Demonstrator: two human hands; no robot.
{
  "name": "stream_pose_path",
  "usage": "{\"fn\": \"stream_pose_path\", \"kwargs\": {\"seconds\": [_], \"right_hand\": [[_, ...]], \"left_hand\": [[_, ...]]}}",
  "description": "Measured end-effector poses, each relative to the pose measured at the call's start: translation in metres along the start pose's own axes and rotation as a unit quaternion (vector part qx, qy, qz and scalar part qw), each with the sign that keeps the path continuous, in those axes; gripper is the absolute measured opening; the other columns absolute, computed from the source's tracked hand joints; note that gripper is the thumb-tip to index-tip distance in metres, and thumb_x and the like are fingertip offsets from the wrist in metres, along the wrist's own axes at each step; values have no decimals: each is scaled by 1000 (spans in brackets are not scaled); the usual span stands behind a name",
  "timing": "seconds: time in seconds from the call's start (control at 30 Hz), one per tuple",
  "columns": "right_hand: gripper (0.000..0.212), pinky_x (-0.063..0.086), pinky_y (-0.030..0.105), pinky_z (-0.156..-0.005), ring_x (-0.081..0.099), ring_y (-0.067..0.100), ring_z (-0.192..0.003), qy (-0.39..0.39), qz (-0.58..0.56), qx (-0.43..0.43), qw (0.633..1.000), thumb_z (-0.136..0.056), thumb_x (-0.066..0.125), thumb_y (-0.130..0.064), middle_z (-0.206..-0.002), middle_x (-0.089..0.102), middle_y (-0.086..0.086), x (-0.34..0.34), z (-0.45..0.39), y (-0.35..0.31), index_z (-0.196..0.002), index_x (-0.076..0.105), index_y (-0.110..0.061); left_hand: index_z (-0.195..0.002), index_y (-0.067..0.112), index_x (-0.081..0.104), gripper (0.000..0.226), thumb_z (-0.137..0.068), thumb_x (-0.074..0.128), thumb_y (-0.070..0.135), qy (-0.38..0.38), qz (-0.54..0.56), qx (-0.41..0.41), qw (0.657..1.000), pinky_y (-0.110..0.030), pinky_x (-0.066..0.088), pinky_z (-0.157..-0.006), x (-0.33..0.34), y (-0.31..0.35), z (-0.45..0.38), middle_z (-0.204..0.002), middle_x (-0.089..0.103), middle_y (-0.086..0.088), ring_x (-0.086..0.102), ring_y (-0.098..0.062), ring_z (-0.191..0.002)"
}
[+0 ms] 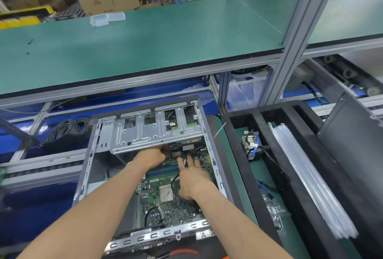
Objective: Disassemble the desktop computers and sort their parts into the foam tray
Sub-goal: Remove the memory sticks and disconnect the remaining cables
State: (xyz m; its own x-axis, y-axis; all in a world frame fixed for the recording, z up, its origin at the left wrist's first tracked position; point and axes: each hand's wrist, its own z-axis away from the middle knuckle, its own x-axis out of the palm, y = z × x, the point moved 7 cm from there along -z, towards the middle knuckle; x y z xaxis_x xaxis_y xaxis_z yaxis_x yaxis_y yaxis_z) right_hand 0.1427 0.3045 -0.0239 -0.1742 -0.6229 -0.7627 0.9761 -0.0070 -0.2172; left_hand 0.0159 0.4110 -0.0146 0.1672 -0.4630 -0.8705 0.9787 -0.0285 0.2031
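both hands are inside the open computer case (145, 236). left hand (152, 156) reaches under the edge of the silver drive cage (153, 132), fingertips hidden beneath it, so i can't tell if it's gripping anything. right hand (191, 178) lies palm down on the motherboard (163, 209), fingers straight and spread, looks like it's pressing or bracing, not holding. a black cable (175, 186) runs along the thumb side of the right hand; contact unclear.

progress, my read: early-to-mid on this unit.
- side panel is off, internals exposed
- cpu (166, 194) sits bare just below the right hand's thumb, no cooler on it
- a heatsink-like part with blue cables (251, 146) already lies in the foam tray (259, 165), which sits to the right of the right hand, just beside the case
- a clear plastic-wrapped item (306, 175) occupies the next tray slot further right; more bagged bits nearer me in the first slot, too small to identify

left to do:
- ram sticks (161, 172) between the two hands are seated in their slots
- motherboard is in the case, cables attached
- drive cage, above both hands, is in place

likely step now: freeing a connector or cable under the cage edge.
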Motion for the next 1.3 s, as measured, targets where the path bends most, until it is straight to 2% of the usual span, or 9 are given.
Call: {"fn": "stream_pose_path", "kwargs": {"seconds": [0.07,0.2,0.37,0.47,0.63,0.73,1.0,1.23,1.3], "right_hand": [[102,31,55,-116,-13,35,-153,1,0,0,1000,-95,63,-29,-166,-19,11,0,-1,0,-158,-17,-21],[103,30,55,-117,-13,35,-153,-2,4,-2,1000,-94,63,-30,-166,-19,11,1,-2,1,-158,-18,-20],[104,31,55,-117,-13,35,-153,-2,4,1,1000,-94,64,-29,-166,-19,11,2,-2,1,-158,-17,-20],[106,29,55,-117,-13,35,-153,-1,4,1,1000,-93,66,-28,-166,-19,11,1,-2,0,-158,-17,-20],[105,29,56,-117,-13,36,-153,-2,3,3,1000,-93,65,-26,-166,-19,11,1,-1,0,-158,-18,-20],[106,28,57,-116,-13,36,-153,-4,7,4,1000,-93,65,-26,-166,-19,12,0,-1,0,-158,-18,-19],[106,29,57,-115,-14,36,-153,-9,7,5,1000,-93,65,-27,-166,-20,11,2,-2,0,-158,-19,-19],[102,31,56,-115,-14,36,-153,-9,7,4,1000,-95,62,-27,-166,-20,11,1,1,-1,-158,-19,-20],[101,32,56,-115,-14,36,-153,-5,7,4,1000,-96,61,-26,-166,-20,11,0,2,0,-158,-19,-19]], "left_hand": [[-124,21,61,32,-96,57,34,-15,-4,17,1000,-30,50,-78,3,-3,-4,-110,68,-8,62,-26,-92],[-119,22,64,27,-94,66,34,-1,22,54,998,-22,42,-61,7,3,-5,-96,63,3,55,-11,-76],[-126,9,60,29,-99,49,12,57,-87,77,992,-37,49,-90,12,15,5,-124,65,-13,63,-32,-111],[-112,8,60,24,-92,48,4,53,-135,74,987,-40,50,-77,17,20,10,-111,68,-16,67,-37,-100],[-97,7,59,13,-90,49,4,76,-139,66,985,-40,50,-74,16,20,15,-101,65,-14,67,-37,-90],[-98,9,57,11,-91,49,4,68,-161,79,982,-38,48,-69,16,25,15,-93,59,-7,67,-34,-89],[-87,12,51,8,-89,50,4,86,-133,69,985,-34,45,-64,8,21,20,-95,68,-11,60,-29,-74],[-127,6,47,26,-102,42,9,47,-156,120,979,-28,46,-70,-18,8,21,-105,57,-8,54,-23,-80],[-139,8,42,36,-103,38,4,30,-220,138,965,-31,50,-87,-19,2,24,-119,60,-11,61,-26,-98]]}}
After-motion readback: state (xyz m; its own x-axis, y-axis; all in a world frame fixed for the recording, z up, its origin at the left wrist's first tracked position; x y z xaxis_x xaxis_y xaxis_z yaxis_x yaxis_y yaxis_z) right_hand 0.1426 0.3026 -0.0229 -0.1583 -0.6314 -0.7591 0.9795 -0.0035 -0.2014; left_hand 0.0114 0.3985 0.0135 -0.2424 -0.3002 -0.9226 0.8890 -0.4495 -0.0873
